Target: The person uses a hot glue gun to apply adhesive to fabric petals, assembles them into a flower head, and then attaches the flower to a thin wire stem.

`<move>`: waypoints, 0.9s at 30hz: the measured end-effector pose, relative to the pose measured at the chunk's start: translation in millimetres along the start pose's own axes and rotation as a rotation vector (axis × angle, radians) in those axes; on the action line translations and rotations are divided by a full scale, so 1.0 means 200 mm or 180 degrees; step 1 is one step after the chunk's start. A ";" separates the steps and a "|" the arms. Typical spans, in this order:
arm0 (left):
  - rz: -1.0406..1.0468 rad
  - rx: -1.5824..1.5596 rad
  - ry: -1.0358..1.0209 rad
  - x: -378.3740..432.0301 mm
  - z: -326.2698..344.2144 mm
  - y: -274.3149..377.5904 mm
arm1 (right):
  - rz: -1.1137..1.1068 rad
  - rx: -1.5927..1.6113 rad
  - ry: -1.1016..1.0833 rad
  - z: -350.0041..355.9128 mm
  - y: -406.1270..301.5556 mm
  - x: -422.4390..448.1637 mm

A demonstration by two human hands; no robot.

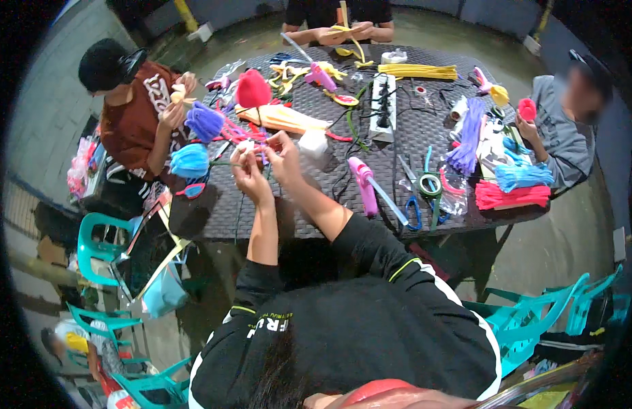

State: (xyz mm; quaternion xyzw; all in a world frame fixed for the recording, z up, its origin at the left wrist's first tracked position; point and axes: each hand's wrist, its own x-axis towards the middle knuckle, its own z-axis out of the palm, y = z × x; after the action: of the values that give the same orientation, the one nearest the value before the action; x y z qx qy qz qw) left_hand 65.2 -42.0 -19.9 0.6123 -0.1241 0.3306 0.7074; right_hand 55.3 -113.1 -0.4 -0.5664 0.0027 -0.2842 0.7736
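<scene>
Over the table's near left part, my left hand (250, 171) pinches a small white piece (246, 147) at the fingertips. Close beside it on the right, my right hand (284, 157) has its thumb and forefinger together on a small pink piece (262, 148); its exact form is too small to tell. A red tulip-shaped flower (253, 88) stands beyond my hands. Purple (204, 121) and light-blue (189, 160) tulip-shaped flowers are to their left. A white lump of material (313, 143) lies right of my hands, and a pink hot glue gun (364, 186) with a clear glue stick lies farther right.
The dark woven table (306, 225) holds a power strip (382, 107) with cords, blue-handled scissors (413, 212), green tape (429, 185) and bundles of fuzzy stems (513, 195). People sit at the left, far and right sides, hands over the table. Teal plastic chairs (531, 317) stand behind.
</scene>
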 end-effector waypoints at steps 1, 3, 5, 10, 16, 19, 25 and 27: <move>0.0090 0.0103 -0.0002 0.00 0.01 -0.01 | -0.0310 -0.0294 0.0102 0.00 -0.01 0.00; 0.0163 0.0338 -0.0020 0.00 -0.02 -0.02 | -0.0323 -0.0468 0.0050 -0.01 -0.02 -0.01; 0.0176 0.0320 -0.0026 0.00 -0.01 -0.06 | -0.0229 -0.0345 0.0090 -0.03 -0.02 0.00; 0.0058 0.0272 0.0081 0.02 -0.03 -0.10 | -0.0221 -0.0175 0.0308 -0.01 0.04 0.03; 0.0307 0.0630 0.0140 -0.01 0.01 0.00 | -0.0225 -0.0184 0.0413 -0.03 0.05 0.04; 0.0125 0.0468 0.0147 -0.01 -0.01 0.01 | -0.0247 -0.0095 0.0457 -0.02 0.04 0.03; 0.0136 0.0212 0.0083 0.00 0.00 -0.02 | -0.0205 0.0185 0.0262 -0.01 0.04 0.03; 0.0070 0.0376 -0.0005 0.00 0.01 -0.01 | -0.0117 0.0264 0.0129 -0.04 0.06 0.05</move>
State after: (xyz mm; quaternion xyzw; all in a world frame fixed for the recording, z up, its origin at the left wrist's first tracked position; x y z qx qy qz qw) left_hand 67.1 -45.0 -21.4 0.6519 -0.1117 0.3446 0.6661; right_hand 66.5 -122.5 -11.6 -0.5279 -0.0039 -0.3096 0.7909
